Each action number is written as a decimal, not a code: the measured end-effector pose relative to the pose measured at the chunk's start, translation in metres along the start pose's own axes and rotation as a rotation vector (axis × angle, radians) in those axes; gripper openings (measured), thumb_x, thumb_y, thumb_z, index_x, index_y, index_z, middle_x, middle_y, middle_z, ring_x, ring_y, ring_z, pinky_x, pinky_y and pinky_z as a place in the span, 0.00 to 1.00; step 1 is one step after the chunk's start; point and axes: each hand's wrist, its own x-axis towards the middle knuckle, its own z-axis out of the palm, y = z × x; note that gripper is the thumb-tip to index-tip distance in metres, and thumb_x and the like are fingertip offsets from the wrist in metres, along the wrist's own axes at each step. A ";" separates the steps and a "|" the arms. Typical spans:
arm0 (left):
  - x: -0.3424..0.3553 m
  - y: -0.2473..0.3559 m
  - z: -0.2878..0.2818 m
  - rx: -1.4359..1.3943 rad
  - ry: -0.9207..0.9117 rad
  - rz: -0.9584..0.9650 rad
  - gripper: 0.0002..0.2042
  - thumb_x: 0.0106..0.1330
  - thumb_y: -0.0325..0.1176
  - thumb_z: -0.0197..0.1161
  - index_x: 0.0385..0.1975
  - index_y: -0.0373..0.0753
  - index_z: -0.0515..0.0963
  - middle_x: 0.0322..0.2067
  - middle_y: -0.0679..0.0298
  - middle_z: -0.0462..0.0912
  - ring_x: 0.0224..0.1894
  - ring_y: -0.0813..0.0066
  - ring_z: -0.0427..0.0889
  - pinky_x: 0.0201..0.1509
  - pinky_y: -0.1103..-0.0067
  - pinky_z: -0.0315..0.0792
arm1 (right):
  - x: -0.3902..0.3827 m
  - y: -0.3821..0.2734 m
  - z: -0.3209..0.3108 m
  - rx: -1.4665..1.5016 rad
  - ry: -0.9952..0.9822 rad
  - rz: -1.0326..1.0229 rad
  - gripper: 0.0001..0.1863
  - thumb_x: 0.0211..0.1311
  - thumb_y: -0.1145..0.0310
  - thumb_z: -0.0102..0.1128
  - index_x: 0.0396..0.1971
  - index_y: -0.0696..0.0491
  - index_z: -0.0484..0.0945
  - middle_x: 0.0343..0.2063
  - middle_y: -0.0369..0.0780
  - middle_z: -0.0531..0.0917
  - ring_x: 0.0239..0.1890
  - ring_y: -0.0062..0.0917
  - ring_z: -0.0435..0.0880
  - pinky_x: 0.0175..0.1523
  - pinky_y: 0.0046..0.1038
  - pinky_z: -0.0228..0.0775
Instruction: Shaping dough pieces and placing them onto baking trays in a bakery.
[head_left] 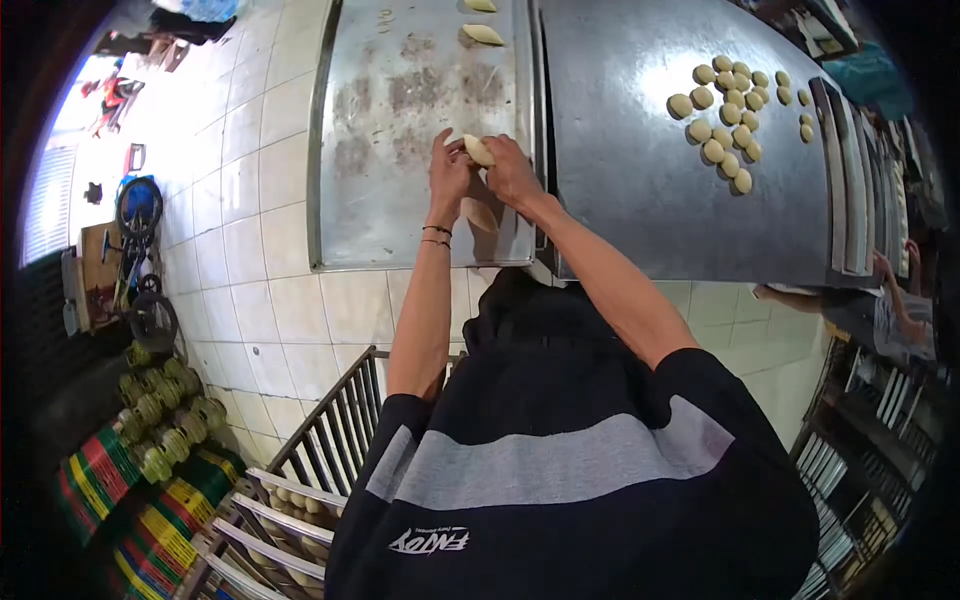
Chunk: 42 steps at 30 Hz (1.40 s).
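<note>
Dough piece [479, 151]: held above metal tray [350, 220].
Right hand [514, 172]: fingers gripping it.
Left hand [451, 173]: fingers beside it; grip, can't tell.
Dough balls [699, 130]: clustered on table [670, 225].

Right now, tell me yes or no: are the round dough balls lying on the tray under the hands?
No, the round dough balls lie on the grey metal table to the right of the tray.

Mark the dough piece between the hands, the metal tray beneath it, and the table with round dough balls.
Dough piece [478, 151]: head view, middle of its upper side.
Metal tray [368, 212]: head view, bare bottom, left part.
Table [680, 225]: head view, bare top.
</note>
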 end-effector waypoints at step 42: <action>-0.119 -0.071 0.305 0.585 -0.278 0.181 0.14 0.73 0.31 0.63 0.55 0.37 0.79 0.48 0.54 0.84 0.46 0.59 0.86 0.48 0.69 0.80 | -0.202 0.155 -0.284 -0.050 -0.110 -0.051 0.23 0.61 0.76 0.65 0.57 0.54 0.74 0.55 0.46 0.71 0.55 0.47 0.72 0.59 0.45 0.68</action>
